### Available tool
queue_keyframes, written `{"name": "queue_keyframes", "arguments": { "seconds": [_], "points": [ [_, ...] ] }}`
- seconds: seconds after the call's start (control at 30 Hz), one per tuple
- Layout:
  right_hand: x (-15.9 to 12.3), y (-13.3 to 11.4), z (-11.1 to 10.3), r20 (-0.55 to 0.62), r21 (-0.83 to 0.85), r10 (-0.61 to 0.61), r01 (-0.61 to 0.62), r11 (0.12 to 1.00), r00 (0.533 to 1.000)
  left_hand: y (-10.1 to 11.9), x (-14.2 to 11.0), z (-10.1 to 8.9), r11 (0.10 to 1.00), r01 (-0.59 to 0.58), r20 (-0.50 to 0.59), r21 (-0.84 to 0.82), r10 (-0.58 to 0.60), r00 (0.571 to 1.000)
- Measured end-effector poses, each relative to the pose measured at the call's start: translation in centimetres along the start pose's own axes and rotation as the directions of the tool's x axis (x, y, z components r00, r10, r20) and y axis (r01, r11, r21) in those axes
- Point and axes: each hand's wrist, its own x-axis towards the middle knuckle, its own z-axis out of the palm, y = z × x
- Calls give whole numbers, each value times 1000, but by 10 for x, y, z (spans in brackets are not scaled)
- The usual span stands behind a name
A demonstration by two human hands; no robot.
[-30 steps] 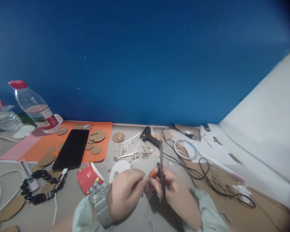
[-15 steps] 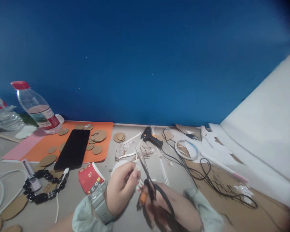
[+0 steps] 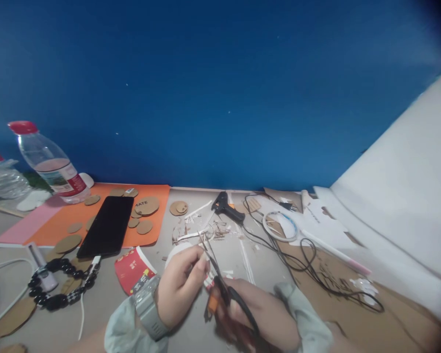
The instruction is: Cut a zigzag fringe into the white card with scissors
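Observation:
My right hand (image 3: 257, 309) is closed around the black handles of a pair of scissors (image 3: 216, 272). The blades point up and away, slightly apart, beside the fingertips of my left hand (image 3: 182, 284). That left hand is pinched closed on a white, rounded paper piece (image 3: 177, 249), mostly hidden behind the fingers. A bit of red and white (image 3: 208, 281) shows between the hands; I cannot tell whether it belongs to the same piece. An orange item (image 3: 213, 300) appears by my right fingers, its kind unclear. To the left lies a red printed paper-cup piece (image 3: 134, 269).
Behind the hands are a black glue gun (image 3: 228, 208) and paper and cardboard scraps (image 3: 220, 229). A black cable (image 3: 297, 267) and a tape roll (image 3: 279, 226) lie right. Leftward are a phone (image 3: 106, 225), cardboard discs (image 3: 147, 206), a beaded bracelet (image 3: 59, 299) and a bottle (image 3: 51, 166).
The whole view has shifted slightly, so things appear a little further left. The scissor blades sit closer to my left fingertips, and both hands keep their grips.

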Motion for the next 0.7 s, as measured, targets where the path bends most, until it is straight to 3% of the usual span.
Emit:
{"name": "queue_keyframes", "arguments": {
  "seconds": [0.2, 0.53, 0.7],
  "points": [
    [-2, -2, 1, -42, -45, 49, -51, 998, 998, 3, 1, 0, 999, 26, -16, -35, -26, 1000],
    [0, 13, 9, -207, -47, -100, 92, 995, 973, 3, 2, 1, 999, 18, 21, -31, -18, 1000],
    [1, 18, 9, -167, 9, -96, 99, 995, 981, 4, 2, 2, 997, 45, 33, -58, -43, 999]
  ]
}}
